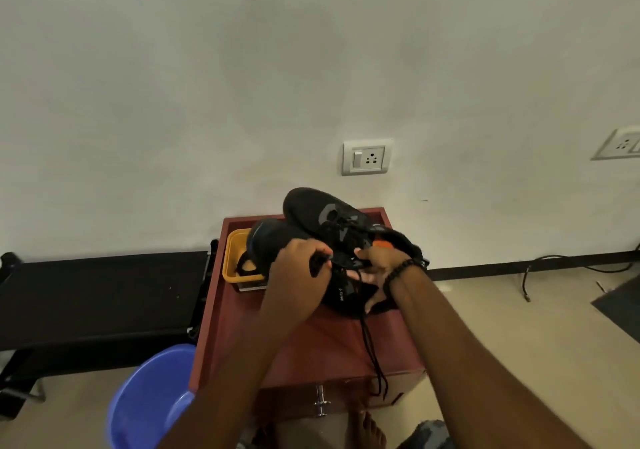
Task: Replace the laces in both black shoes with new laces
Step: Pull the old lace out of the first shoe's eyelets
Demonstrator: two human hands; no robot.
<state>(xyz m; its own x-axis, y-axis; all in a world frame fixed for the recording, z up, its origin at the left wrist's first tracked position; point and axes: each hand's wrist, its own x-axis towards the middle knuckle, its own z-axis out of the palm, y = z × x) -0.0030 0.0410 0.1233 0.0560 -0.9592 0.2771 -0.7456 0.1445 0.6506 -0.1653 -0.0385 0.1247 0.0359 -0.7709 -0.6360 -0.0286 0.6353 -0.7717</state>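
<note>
— What is taking up most of the view?
— A pale wall [242, 67] with a socket plate [367, 156], and below it a red-brown cabinet [311, 351] that is standing against it. A blue tub [149, 396] is sitting on the floor at the cabinet's left.
— And the shoes?
— Both are lying on the cabinet top. The far black shoe [311, 206] is pointing toward the wall; the near black shoe [273, 240] is lying in front of it, beside a yellow tray [232, 258].
— What are the hands doing?
— The left hand [298, 275] is pinching a black lace [372, 348] at the near shoe, fingers curled. The right hand [375, 265] is gripping that shoe's collar. The lace's loose end is dangling over the cabinet's front edge.
</note>
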